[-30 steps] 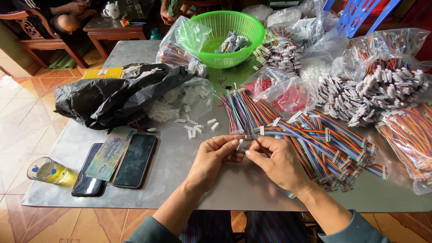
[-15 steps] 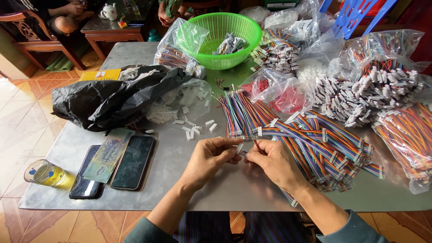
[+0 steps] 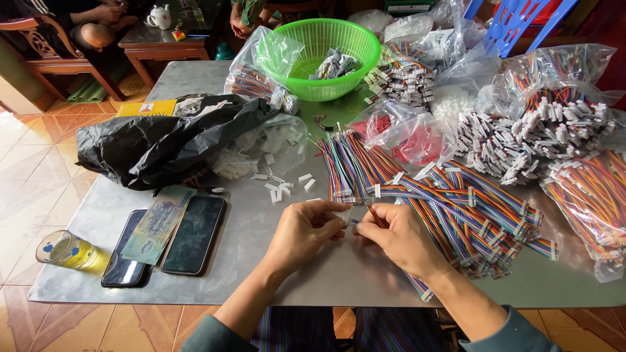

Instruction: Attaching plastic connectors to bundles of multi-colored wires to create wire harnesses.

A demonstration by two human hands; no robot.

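At counter front edge, centre: both hands meet over the bare grey top. Left hand curled, thumb and forefinger pinched shut on a small white connector. Right hand pinched shut too, grip on a thin wire set whose end touches the connector between the two hands. How far it sits in: too small to tell.

Just behind the hands, a fanned row of rainbow wires lies flat, ends toward the person. To the right of it, touching the right wrist area, a heap of finished rainbow cables with white plugs. Loose white housings scattered just behind the left hand, near a clear bag of the same.

Left side: black bag, crumpled, with a yellow booklet behind it. Near the front left edge, two phones side by side, screens dark, a banknote lying across them. Glass of yellow liquid at the front left corner.

Back centre: green basket with a few grey pieces inside; a clear bag of wires leans against its left side. Right side: more clear bags stuffed with wired white connectors, and a red bag between them and the wire row.

Beyond the counter: a low wooden table with a white teapot, other people seated around it, only partly visible. Blue chair at back right.
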